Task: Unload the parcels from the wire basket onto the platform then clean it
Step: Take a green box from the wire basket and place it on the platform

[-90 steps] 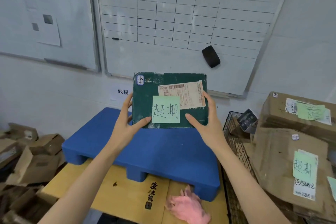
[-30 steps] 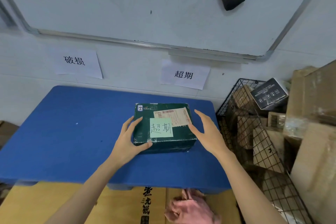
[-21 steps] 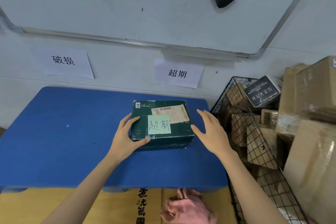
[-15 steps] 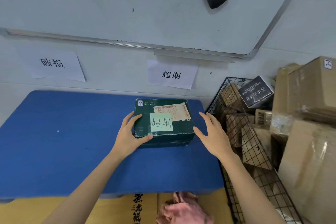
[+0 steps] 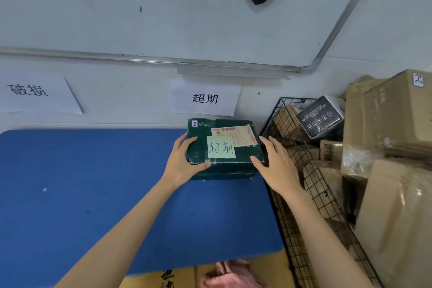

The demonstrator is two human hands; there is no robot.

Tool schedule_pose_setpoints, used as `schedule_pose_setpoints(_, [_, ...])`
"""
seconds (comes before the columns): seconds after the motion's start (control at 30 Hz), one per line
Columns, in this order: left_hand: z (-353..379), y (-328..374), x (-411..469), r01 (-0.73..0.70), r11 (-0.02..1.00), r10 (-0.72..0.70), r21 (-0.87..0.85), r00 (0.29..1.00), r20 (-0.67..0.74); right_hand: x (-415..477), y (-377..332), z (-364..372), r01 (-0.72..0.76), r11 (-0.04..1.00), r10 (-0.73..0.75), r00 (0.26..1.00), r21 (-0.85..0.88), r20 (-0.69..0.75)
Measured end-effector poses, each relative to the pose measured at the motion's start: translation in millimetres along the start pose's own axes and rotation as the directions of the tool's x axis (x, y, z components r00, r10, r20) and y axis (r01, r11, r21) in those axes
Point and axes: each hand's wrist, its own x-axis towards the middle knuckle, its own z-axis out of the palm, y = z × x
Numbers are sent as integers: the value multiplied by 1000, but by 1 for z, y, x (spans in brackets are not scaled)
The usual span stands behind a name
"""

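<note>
Dark-green parcel [image 5: 243, 156] caught between 2 hands. Gripped by the left hand [image 5: 181, 163], fingers curled over its left edge and thumb along the near edge. Touched by the right hand [image 5: 278, 168], fingers nearly straight against the right side, thumb on the near right corner.

Sits flat at the far right corner of the blue platform [image 5: 105, 194], close to the wall, top face up, with a pale green note [image 5: 221, 147] and a shipping label [image 5: 233, 134] on it. Long axis left to right, parallel with the platform's far edge; note's writing upright toward the person.

Likely risks:
- Overhanging the right edge if pushed rightward, then tipping toward the wire basket [image 5: 294, 100] just beside.
- Skewing if released by 1 hand first.

More boxes in the basket, so probably little room to waste at that corner.
</note>
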Motion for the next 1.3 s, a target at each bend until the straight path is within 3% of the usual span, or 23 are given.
schedule_pose_setpoints(0.8, [33,21,44,2,999,-4,37,999,37,24,11,-2,-55,996,54,998,-65,-13])
schedule_pose_setpoints(0.97, [16,23,33,-47,957,36,287,998,45,21,6,-5,-33,991,36,999,-126,19])
schedule_pose_setpoints(1.1, [-2,33,21,-116,794,105,596,993,53,15,0,-5,4,978,7,999,-210,49])
schedule_pose_setpoints(1.3, [-14,50,5,-185,618,235,765,971,45,-1,-16,-13,47,965,-38,999,-258,37])
